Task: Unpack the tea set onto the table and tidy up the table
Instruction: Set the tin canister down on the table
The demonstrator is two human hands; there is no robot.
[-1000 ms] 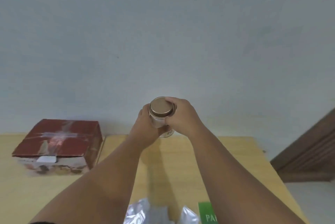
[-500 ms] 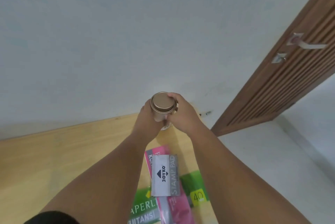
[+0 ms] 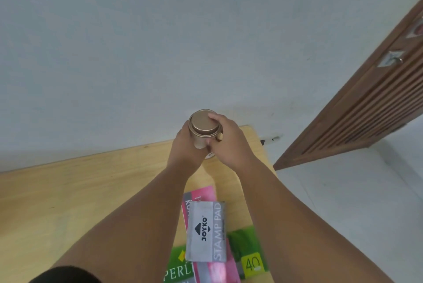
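Bronze-lidded tin (image 3: pixel 202 128) stayed clamped between your left hand (image 3: pixel 186 145) and right hand (image 3: pixel 229 143), both grips clenched on it, above the surface's (image 3: pixel 68 191) far edge. Only your view swung, uncovering the stamp pad (image 3: pixel 206 232) nearer you; the tin was not yet set down.

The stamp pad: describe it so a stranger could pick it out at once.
Start at the wooden table and go to its near right end, between the person's forearms. There a grey flat box, the stamp pad, lies on top of pink and green packets. It alone is grey, printed JOYKO and STAMP PAD.
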